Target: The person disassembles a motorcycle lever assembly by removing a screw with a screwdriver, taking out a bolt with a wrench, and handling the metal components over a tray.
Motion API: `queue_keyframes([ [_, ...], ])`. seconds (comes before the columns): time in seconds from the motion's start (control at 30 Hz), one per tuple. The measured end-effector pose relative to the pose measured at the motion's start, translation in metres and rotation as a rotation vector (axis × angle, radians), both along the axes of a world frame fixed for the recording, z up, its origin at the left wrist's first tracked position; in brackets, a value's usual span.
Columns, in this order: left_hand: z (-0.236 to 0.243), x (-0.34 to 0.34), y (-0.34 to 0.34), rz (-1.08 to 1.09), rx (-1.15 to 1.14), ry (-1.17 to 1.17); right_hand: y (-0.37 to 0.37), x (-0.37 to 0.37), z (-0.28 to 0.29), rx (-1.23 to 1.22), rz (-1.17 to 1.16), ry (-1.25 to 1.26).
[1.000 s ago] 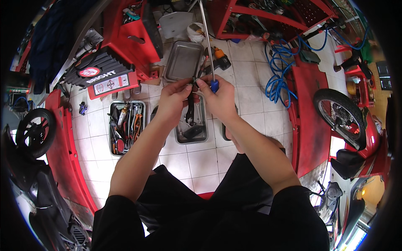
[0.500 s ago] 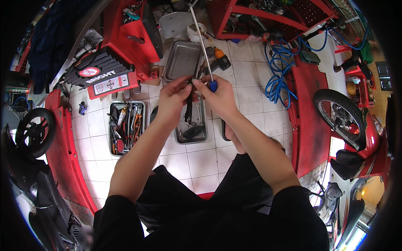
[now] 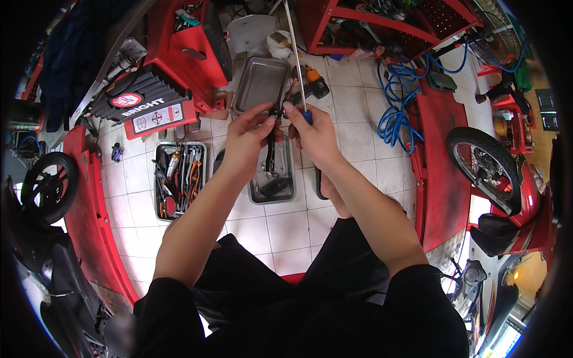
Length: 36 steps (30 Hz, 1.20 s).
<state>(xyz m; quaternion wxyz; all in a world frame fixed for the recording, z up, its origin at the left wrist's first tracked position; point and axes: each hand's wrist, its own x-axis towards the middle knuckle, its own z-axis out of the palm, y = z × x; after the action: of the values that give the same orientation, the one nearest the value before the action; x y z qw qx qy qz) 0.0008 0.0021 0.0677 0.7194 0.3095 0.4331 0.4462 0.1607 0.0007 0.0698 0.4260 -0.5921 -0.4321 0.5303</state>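
My left hand (image 3: 246, 138) pinches a small dark part (image 3: 277, 112) whose exact kind I cannot make out. Opposite it, my right hand (image 3: 317, 136) is closed around the blue handle of a long screwdriver (image 3: 295, 51), its shaft pointing up and away. The right fingertips also meet the dark part. Below the hands, a metal tray (image 3: 291, 194) holds dark pieces and a wrench. A black, lever-like strip (image 3: 270, 156) runs between my hands and that tray; whether it is held or lying there is unclear.
A second metal tray (image 3: 262, 62) lies beyond my hands, beside a black-and-orange power tool (image 3: 316, 89). To the left sits a tray of hand tools (image 3: 158, 206). Coiled blue hose (image 3: 388, 128) spreads right. Red lift platforms (image 3: 444, 179) flank the tiled floor.
The screwdriver has swung slightly right, and my right hand has shifted a little with it. A reddish, thin end now shows above the fingers. My left hand stays nearly in place.
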Motion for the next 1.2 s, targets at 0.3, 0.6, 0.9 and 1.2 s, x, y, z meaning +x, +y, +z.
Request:
queue_keyframes([
  [0.3, 0.0019, 0.0012, 0.0000, 0.011, 0.022, 0.017, -0.0002, -0.0011, -0.0019, -0.003, -0.012, 0.049],
  [0.6, 0.0032, 0.0015, -0.0028, 0.047, 0.191, 0.091, -0.0008, -0.0005, 0.0018, -0.031, -0.004, 0.084],
  [0.9, -0.0005, 0.0001, 0.0008, 0.097, 0.127, 0.024, -0.0023, -0.0025, 0.0015, 0.056, 0.084, 0.182],
  [1.2, -0.0004, 0.0006, 0.0015, 0.051, 0.126, -0.157, -0.0022, 0.0001, 0.0053, 0.019, 0.048, 0.214],
])
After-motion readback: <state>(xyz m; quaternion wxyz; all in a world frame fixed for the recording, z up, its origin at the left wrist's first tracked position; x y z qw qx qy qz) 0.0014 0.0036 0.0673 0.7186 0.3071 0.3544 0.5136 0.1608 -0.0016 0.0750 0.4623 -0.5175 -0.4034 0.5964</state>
